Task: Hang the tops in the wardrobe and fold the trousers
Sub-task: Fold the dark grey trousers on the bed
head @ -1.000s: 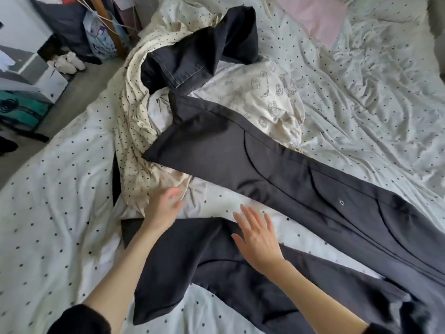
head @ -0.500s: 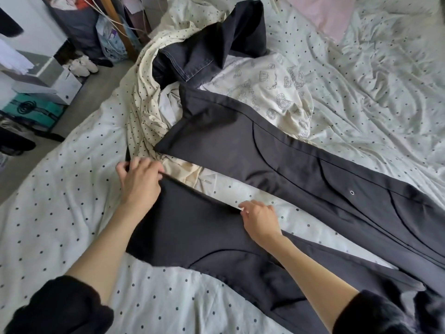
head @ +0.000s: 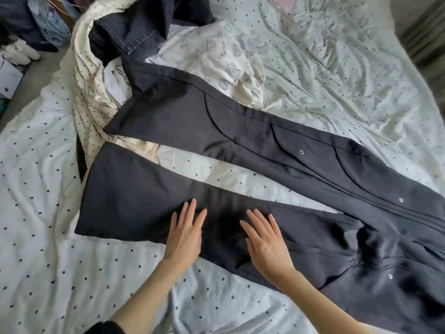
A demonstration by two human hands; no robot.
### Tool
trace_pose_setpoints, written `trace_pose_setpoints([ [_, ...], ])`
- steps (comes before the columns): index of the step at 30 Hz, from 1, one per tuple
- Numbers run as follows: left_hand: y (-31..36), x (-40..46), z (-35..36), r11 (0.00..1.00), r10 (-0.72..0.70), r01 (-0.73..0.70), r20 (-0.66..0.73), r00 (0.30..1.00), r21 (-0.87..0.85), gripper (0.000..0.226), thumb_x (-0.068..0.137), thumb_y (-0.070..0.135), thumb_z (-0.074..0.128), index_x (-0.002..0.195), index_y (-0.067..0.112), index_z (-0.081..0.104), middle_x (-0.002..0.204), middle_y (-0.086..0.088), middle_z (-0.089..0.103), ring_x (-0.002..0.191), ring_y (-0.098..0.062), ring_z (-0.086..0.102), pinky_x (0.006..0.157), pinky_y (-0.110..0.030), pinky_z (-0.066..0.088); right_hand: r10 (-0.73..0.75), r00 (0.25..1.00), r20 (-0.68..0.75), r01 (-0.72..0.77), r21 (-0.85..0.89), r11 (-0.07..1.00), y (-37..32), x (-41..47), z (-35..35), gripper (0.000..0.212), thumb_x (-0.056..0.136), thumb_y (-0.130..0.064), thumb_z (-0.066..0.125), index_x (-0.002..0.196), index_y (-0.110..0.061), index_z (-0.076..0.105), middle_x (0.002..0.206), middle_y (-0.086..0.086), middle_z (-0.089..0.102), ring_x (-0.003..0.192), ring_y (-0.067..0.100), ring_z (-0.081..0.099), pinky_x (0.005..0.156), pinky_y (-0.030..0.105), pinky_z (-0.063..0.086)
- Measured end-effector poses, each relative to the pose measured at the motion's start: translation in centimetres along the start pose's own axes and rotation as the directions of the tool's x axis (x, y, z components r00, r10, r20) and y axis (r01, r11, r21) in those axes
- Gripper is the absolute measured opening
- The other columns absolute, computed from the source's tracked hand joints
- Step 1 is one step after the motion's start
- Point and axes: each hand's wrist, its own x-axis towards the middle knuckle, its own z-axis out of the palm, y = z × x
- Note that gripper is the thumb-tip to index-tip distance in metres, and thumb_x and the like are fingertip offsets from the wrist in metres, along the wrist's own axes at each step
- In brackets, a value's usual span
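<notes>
A pair of dark grey trousers [head: 240, 131] lies spread on the bed, legs apart and pointing to the left, waist at the lower right. My left hand [head: 186, 233] and my right hand [head: 266, 239] both rest flat, fingers straight, on the near leg. Beyond the far leg lies a heap of clothes: a cream polka-dot garment [head: 89, 92], a cream printed top [head: 216, 51] and dark denim [head: 134, 30].
The bed's white dotted duvet [head: 337, 80] stretches to the right and front. At the far left the floor shows white shoes [head: 21, 53], a white box [head: 8, 75] and bags [head: 51, 27].
My hands gripped the near trouser leg at its edge and pulled it out flat. They have since let go and slid back toward me, and now rest flat on the leg.
</notes>
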Motion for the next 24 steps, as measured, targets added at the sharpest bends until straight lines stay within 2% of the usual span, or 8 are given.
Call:
trace_pose_setpoints([
  [6, 9.2, -3.1, 2.3, 0.939, 0.339, -0.336, 0.021, 0.941, -0.071, 0.079, 0.061, 0.031, 0.086, 0.13, 0.019, 0.048, 0.14, -0.016, 0.046, 0.126, -0.03, 0.048, 0.097, -0.049, 0.043, 0.179, 0.984, 0.011, -0.179, 0.004, 0.984, 6.1, -9.2, -1.3, 0.045, 0.087, -0.025, 0.039, 0.128, -0.012, 0.052, 0.139, 0.013, 0.049, 0.131, 0.025, 0.037, 0.106, 0.045, 0.026],
  [10, 15.5, -4.5, 3.8, 0.864, 0.5, -0.502, 0.062, 0.864, 0.027, 0.094, 0.048, 0.04, 0.089, 0.131, 0.027, 0.047, 0.147, -0.01, 0.036, 0.134, -0.03, 0.031, 0.104, -0.059, 0.034, 0.313, 0.949, 0.024, -0.312, -0.034, 0.949, 11.7, -16.8, -1.6, 0.056, 0.084, -0.037, 0.041, 0.135, -0.015, 0.04, 0.142, 0.011, 0.047, 0.132, 0.022, 0.035, 0.107, 0.042, 0.025],
  [13, 19.3, -4.8, 4.9, 0.879, 0.455, -0.467, 0.118, 0.882, 0.098, 0.106, 0.042, 0.032, 0.091, 0.136, 0.028, 0.042, 0.152, -0.009, 0.028, 0.137, -0.034, 0.027, 0.102, -0.065, 0.02, 0.336, 0.939, 0.07, -0.33, -0.085, 0.94, 15.8, -22.5, -1.0, 0.083, 0.067, -0.051, 0.068, 0.137, -0.016, 0.038, 0.141, 0.008, 0.048, 0.131, 0.022, 0.033, 0.108, 0.04, 0.017],
  [16, 21.4, -4.7, 5.6, 0.895, 0.396, -0.406, 0.088, 0.914, 0.188, 0.112, 0.042, 0.009, 0.088, 0.14, 0.027, 0.037, 0.152, -0.013, 0.027, 0.137, -0.038, 0.028, 0.102, -0.069, 0.019, 0.396, 0.905, 0.158, -0.368, -0.178, 0.913, 19.9, -27.0, 0.0, 0.111, 0.04, -0.036, 0.092, 0.135, -0.014, 0.039, 0.137, 0.01, 0.052, 0.128, 0.025, 0.035, 0.102, 0.047, 0.023],
  [18, 21.4, -4.7, 5.3, 0.902, 0.385, -0.384, 0.036, 0.922, 0.197, 0.098, 0.044, 0.0, 0.084, 0.134, 0.02, 0.051, 0.146, -0.015, 0.038, 0.132, -0.038, 0.039, 0.1, -0.067, 0.029, 0.414, 0.909, 0.057, -0.395, -0.204, 0.896, 21.6, -28.4, 0.6, 0.091, 0.05, -0.011, 0.083, 0.131, -0.011, 0.042, 0.132, 0.014, 0.056, 0.125, 0.027, 0.038, 0.1, 0.048, 0.025],
  [20, 21.7, -4.9, 5.3, 0.908, 0.394, -0.372, -0.092, 0.914, 0.192, 0.058, 0.061, -0.006, 0.069, 0.116, 0.011, 0.066, 0.132, -0.015, 0.055, 0.121, -0.036, 0.053, 0.093, -0.058, 0.044, 0.387, 0.921, -0.051, -0.389, -0.188, 0.902, 23.4, -29.3, 0.5, 0.062, 0.062, -0.001, 0.064, 0.123, -0.007, 0.053, 0.12, 0.016, 0.063, 0.115, 0.03, 0.051, 0.094, 0.048, 0.038],
  [22, 21.2, -4.9, 4.1, 0.946, 0.321, -0.301, -0.207, 0.924, 0.12, 0.036, 0.071, -0.007, 0.05, 0.098, 0.006, 0.069, 0.108, -0.012, 0.066, 0.101, -0.033, 0.063, 0.078, -0.045, 0.053, 0.393, 0.916, -0.084, -0.402, -0.154, 0.903, 24.1, -28.7, -0.4, 0.046, 0.057, 0.004, 0.071, 0.102, -0.006, 0.068, 0.098, 0.012, 0.069, 0.088, 0.032, 0.065, 0.073, 0.042, 0.052],
  [24, 21.8, -4.7, 2.6, 0.974, 0.227, -0.225, -0.24, 0.944, 0.035, 0.029, 0.07, -0.013, 0.058, 0.09, 0.005, 0.068, 0.085, -0.009, 0.065, 0.077, -0.032, 0.061, 0.062, -0.04, 0.052, 0.439, 0.895, -0.076, -0.445, -0.125, 0.887, 25.0, -28.2, -2.6, 0.042, 0.046, 0.007, 0.08, 0.084, -0.008, 0.071, 0.074, 0.007, 0.065, 0.064, 0.03, 0.062, 0.054, 0.035, 0.05],
])
